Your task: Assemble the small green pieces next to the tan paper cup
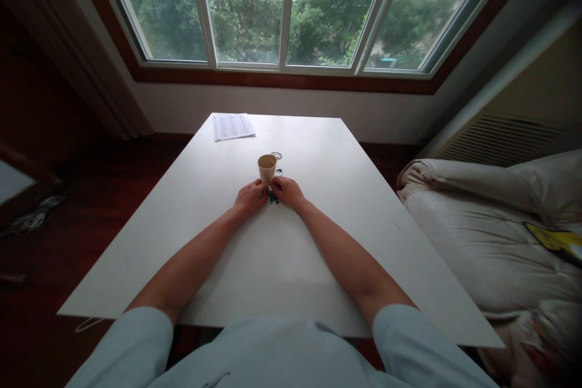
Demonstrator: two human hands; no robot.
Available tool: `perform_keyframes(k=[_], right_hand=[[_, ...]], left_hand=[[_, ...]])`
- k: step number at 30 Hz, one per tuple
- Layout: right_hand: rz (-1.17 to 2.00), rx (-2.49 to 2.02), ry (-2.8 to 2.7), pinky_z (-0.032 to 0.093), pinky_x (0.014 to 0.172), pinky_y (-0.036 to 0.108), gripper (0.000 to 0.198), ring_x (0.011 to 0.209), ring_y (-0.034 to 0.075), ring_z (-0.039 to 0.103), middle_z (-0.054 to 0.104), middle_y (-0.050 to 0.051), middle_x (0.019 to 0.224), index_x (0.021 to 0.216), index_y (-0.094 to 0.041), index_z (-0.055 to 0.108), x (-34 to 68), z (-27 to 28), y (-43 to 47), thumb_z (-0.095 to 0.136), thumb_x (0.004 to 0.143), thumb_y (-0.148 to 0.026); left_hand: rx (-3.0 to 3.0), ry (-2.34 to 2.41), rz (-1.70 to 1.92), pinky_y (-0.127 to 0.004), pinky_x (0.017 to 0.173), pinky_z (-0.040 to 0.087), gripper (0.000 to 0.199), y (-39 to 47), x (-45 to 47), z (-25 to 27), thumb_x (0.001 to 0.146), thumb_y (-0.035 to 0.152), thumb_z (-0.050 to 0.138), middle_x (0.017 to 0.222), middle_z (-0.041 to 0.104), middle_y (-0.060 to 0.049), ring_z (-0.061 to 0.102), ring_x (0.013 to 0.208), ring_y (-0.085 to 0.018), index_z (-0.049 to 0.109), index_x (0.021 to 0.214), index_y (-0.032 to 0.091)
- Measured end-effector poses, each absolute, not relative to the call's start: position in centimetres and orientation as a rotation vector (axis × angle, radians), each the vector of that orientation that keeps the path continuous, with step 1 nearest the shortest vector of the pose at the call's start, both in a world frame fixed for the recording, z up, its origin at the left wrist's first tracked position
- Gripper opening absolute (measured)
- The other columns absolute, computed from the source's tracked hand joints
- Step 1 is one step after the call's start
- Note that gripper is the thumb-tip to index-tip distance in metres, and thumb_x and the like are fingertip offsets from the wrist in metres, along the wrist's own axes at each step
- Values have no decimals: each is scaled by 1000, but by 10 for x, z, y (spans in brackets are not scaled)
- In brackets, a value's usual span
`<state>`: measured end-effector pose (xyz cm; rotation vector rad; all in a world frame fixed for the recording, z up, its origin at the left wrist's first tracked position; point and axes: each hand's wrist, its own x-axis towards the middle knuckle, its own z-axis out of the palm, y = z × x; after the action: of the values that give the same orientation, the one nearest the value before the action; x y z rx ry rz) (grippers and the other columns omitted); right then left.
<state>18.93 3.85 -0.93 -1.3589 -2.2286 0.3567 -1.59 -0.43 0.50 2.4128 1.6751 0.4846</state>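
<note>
A tan paper cup (267,168) stands upright on the white table, just beyond my hands. My left hand (251,197) rests at the near left of the cup, its fingers bent inward and closed. On the other side, my right hand (288,190) has its fingers curled together near the cup's base. Small dark green and blue pieces (273,197), perhaps beads, lie between the two hands. What the fingertips hold, if anything, is too small to make out. Behind the cup lies a thin dark loop (276,156), and a small round item (279,171) sits at its right.
Printed paper sheets (233,127) lie at the far left corner of the white table (364,242). A cream padded seat (464,236) with a yellow and black item (557,240) stands to the right. Cables (36,215) lie on the floor at left. Windows (282,12) face me.
</note>
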Motion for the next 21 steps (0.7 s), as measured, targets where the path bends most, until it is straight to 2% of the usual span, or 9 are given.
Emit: perform_keyframes(k=[21], right_hand=[[372, -1364, -2220, 45, 83, 28, 17, 95, 20, 69, 83, 7, 107, 104, -23, 80, 189, -10, 39, 63, 107, -26]], left_hand=[[2428, 1636, 525, -35, 93, 57, 25, -4, -16, 5, 109, 32, 60, 129, 79, -7, 78, 108, -24, 84, 114, 28]])
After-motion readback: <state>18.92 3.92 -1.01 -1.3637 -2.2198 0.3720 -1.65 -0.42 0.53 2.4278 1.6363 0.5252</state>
